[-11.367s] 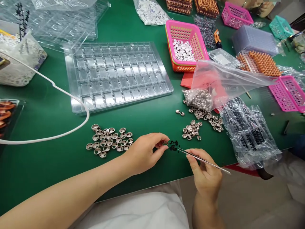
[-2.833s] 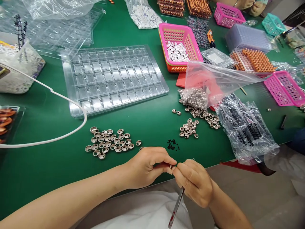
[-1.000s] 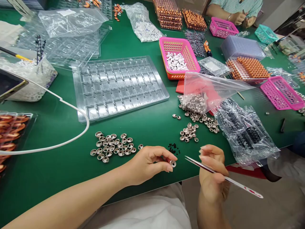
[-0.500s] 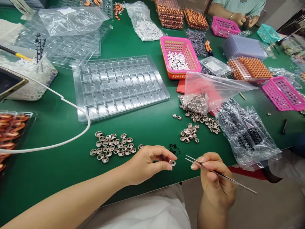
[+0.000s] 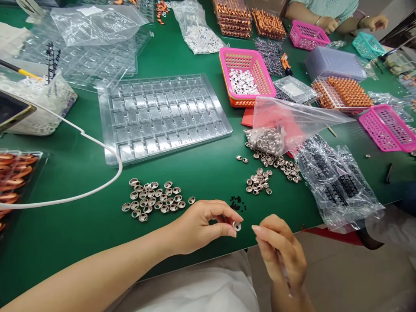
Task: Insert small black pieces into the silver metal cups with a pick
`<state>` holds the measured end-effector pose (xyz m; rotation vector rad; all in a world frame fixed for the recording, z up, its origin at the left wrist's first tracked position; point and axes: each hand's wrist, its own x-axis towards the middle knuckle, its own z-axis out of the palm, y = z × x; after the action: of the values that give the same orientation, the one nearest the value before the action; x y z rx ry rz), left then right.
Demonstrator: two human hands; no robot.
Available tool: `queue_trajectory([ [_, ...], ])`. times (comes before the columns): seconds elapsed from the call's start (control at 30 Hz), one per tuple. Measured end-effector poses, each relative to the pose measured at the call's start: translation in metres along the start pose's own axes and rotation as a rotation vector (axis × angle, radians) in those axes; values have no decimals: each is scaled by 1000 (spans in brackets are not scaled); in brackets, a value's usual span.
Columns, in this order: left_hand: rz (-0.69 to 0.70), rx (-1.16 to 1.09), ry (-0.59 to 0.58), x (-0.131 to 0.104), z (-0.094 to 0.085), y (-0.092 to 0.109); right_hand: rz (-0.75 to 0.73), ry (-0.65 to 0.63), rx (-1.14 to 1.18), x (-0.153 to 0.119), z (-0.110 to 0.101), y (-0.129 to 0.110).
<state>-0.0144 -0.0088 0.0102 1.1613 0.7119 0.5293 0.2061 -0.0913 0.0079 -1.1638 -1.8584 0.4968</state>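
Observation:
A small silver ring-shaped part (image 5: 237, 226) is pinched between the thumb and forefinger of my left hand (image 5: 208, 223), near the table's front edge. To its right, my right hand (image 5: 281, 251) is raised with the slim metal tweezers (image 5: 286, 275) held in its curled fingers, partly hidden and blurred. Small black pieces (image 5: 238, 203) lie just beyond my left fingertips. A group of silver cup-shaped parts (image 5: 152, 200) is spread left of my left hand. Another small heap of silver parts (image 5: 259, 181) sits beyond the black pieces.
A clear compartment tray (image 5: 165, 117) lies behind the silver parts. A pink basket (image 5: 268, 84) holds white pieces. Bags of silver parts (image 5: 268, 141) and black parts (image 5: 341, 186) lie at right. A white cable (image 5: 97, 190) curves at left. Another person's hands (image 5: 328, 24) show at the back.
My right hand has turned and dropped slightly, swinging the tweezers from pointing at the silver part to pointing down toward my wrist. The other person's second hand has moved right.

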Motion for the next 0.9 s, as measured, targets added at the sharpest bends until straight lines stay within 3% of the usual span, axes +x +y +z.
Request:
queue_trajectory([
  [0.2, 127, 146, -36, -1, -1, -2, -244, -168, -120, 9, 3, 8],
  [0.47, 286, 276, -70, -3, -1, -8, -418, -288, -232, 10, -5, 14],
  [0.9, 399, 337, -58, -6, 4, -7, -459, -346, -135, 23, -10, 4],
])
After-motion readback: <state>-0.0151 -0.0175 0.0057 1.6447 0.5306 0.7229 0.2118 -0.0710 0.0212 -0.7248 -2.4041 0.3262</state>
